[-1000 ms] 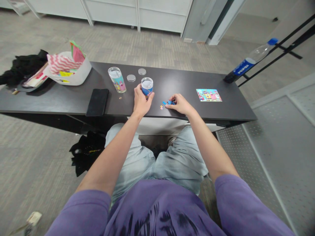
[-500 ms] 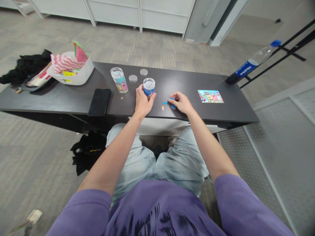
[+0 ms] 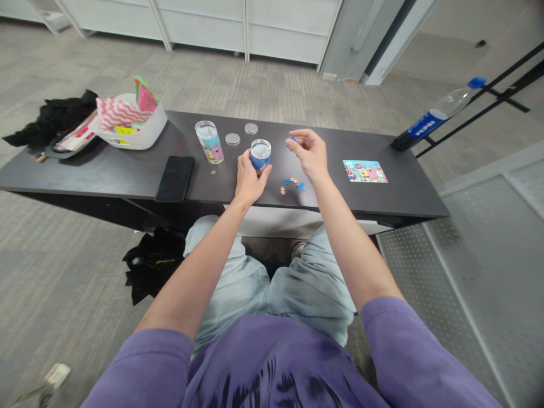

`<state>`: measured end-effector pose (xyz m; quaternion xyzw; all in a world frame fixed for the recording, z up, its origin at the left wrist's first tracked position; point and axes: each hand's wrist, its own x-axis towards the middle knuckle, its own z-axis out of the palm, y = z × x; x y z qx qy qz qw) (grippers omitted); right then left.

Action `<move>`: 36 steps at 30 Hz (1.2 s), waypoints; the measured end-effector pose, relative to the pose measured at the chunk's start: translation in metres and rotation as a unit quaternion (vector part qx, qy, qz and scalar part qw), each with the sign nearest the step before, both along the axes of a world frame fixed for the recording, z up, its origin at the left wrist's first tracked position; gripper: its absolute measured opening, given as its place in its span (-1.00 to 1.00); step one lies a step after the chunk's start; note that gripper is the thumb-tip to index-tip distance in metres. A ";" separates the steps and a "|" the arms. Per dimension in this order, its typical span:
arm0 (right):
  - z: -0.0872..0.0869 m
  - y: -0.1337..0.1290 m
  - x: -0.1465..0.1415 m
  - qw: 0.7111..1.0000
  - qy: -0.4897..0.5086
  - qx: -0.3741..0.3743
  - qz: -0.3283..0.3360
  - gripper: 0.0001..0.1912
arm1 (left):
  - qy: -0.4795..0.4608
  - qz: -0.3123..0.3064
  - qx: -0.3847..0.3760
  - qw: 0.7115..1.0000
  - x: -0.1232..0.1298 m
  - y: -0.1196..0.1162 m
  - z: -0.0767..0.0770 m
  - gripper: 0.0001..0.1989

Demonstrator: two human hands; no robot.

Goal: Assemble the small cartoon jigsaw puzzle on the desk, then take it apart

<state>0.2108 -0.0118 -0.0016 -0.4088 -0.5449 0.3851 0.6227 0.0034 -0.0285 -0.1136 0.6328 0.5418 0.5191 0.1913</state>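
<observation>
My left hand (image 3: 250, 178) is wrapped round a blue printed canister (image 3: 260, 154) with an open top, standing upright on the dark table. Raised above the table to its right, my right hand (image 3: 312, 152) pinches a small blue jigsaw piece (image 3: 293, 139). Below that hand lie several loose jigsaw pieces (image 3: 301, 187), some blue, some yellowish or pink. A second, taller canister (image 3: 209, 142) with cartoon print stands left of my left hand, a single small piece (image 3: 213, 172) near its base. Two round silver lids (image 3: 232, 139) rest behind the canisters.
A black phone (image 3: 175, 178) lies on the table (image 3: 399, 187) at left, near a white basket (image 3: 151, 127) of colourful packets and a black cloth (image 3: 53, 119). At right are a cartoon picture card (image 3: 365, 171) and a leaning Pepsi bottle (image 3: 440, 116) by a black metal frame.
My right hand has lifted from the loose pieces, rising away from the table edge with a blue jigsaw piece in its fingers. My left hand stays on the canister.
</observation>
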 end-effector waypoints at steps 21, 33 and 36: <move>0.021 0.020 -0.046 0.957 -0.250 0.112 0.094 -0.88 | 0.000 0.008 0.004 1.000 0.007 -0.006 0.005 -0.17; -0.037 -0.070 0.068 0.915 -0.402 0.023 -0.024 -0.29 | 0.037 0.044 0.029 0.998 0.010 -0.017 0.012 0.08; -0.058 -0.104 0.066 0.863 -0.505 -0.009 0.027 -0.01 | 0.059 0.080 0.027 0.995 0.013 -0.022 0.019 0.10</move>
